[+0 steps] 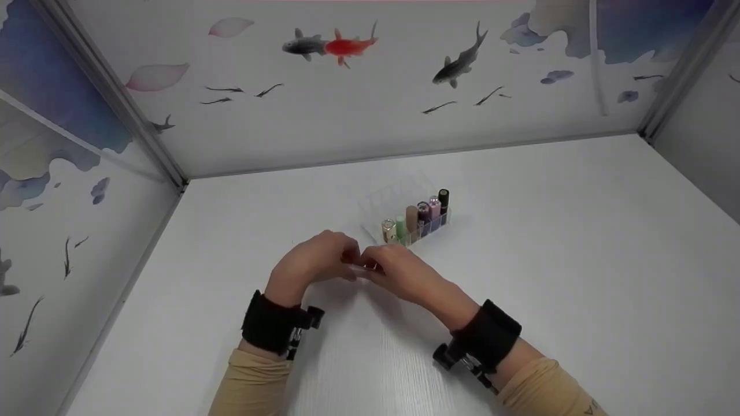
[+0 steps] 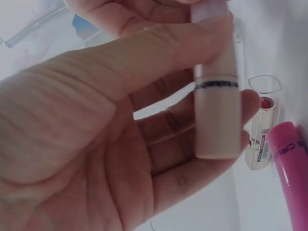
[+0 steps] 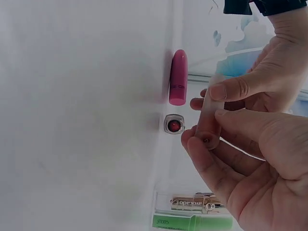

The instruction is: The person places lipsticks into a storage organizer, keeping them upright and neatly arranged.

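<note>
In the head view my left hand (image 1: 321,258) and right hand (image 1: 404,271) meet over the table. Between them they hold one pale lipstick tube (image 2: 217,120), beige with a dark ring round its middle. My left thumb and fingers grip its body. At the other end, translucent and pinkish in the right wrist view, the right thumb and fingers pinch it. Beyond the hands stands an uncapped lipstick (image 3: 173,124) with a red tip showing, beside a bright pink tube (image 3: 178,77). My hands hide both of these in the head view.
A clear divided rack (image 1: 428,229) just past the hands holds several upright cosmetic tubes, among them a green one (image 3: 192,222) and a black-capped one (image 1: 443,199). White panels (image 1: 358,104) printed with fish border the white table (image 1: 578,242) at the back and sides.
</note>
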A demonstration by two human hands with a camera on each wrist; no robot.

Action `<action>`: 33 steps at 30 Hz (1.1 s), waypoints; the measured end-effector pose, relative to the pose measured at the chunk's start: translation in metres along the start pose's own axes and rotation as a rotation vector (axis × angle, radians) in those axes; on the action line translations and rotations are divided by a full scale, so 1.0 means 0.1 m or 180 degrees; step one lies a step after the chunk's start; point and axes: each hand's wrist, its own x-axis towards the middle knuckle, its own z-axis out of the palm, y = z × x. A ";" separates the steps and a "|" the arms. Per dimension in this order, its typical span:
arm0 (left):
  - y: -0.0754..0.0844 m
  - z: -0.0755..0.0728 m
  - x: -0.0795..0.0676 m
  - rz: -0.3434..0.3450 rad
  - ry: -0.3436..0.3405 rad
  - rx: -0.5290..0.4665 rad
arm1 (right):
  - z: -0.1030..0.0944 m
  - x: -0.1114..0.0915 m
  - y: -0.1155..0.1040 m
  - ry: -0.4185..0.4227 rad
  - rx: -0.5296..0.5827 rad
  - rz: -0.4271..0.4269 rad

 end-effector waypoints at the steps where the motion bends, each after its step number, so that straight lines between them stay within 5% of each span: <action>1: 0.00 -0.02 0.00 0.0010 0.0028 -0.0064 | -0.03 0.00 0.01 0.0046 0.0004 0.0021; 7: -0.02 -0.09 0.02 0.0018 0.0425 -0.0474 | -0.23 -0.02 0.06 0.0295 0.0085 0.0186; 17: 0.11 -0.17 0.05 0.0609 0.1552 -0.1395 | -0.54 -0.08 0.09 0.0626 0.0296 0.0437; 26: 0.32 -0.14 0.13 0.0885 0.1979 -0.1472 | -0.59 -0.11 0.10 0.0815 0.0376 0.0294; 33: 0.54 -0.20 0.20 0.1067 0.2259 -0.1248 | -0.70 -0.14 0.08 0.1056 0.0374 0.0206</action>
